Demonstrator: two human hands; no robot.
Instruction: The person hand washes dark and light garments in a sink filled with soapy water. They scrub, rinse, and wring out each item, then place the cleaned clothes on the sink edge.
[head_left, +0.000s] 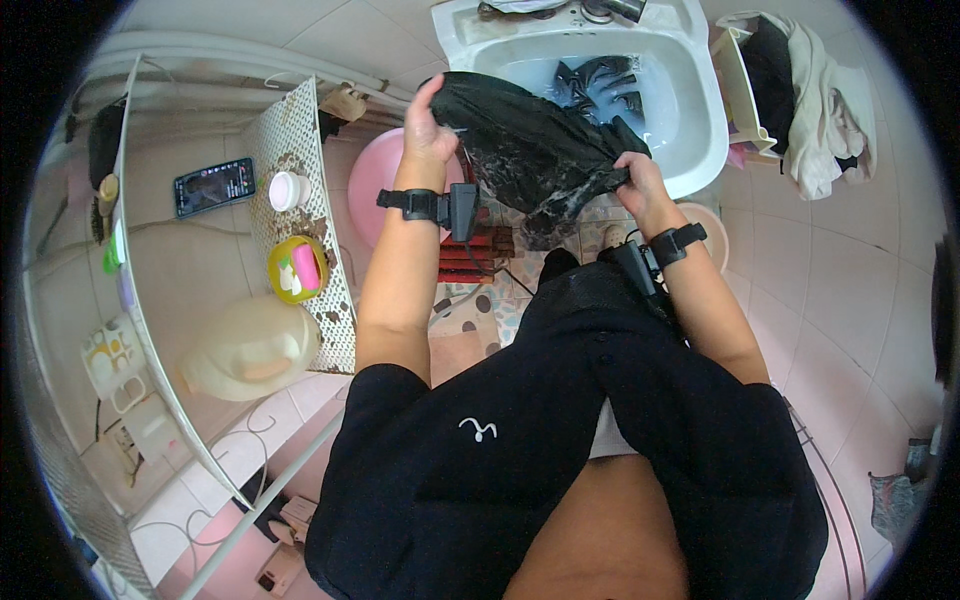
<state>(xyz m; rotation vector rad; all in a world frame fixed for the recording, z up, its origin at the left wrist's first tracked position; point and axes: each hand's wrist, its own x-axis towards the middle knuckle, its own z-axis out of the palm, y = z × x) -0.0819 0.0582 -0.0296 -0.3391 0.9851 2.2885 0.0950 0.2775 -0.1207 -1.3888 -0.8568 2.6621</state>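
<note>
A wet black garment (525, 142) with soapy streaks is stretched between my hands, partly over the front left rim of a white washbasin (694, 142). My left hand (431, 124) holds its left end, thumb raised. At its lower right end, my right hand (637, 176) grips a bunched part of the cloth. Dark fabric (596, 79) lies in cloudy water in the basin. The lower end of the held garment hangs above the tiled floor.
Left stands a rusty perforated metal shelf (337, 330) with a yellow bowl (281, 289), a white jar (285, 191) and a phone (215, 187). A pink basin (367, 187) is beyond my left wrist. White cloth (814, 127) hangs at the right. A pale tub (712, 232) sits below the washbasin.
</note>
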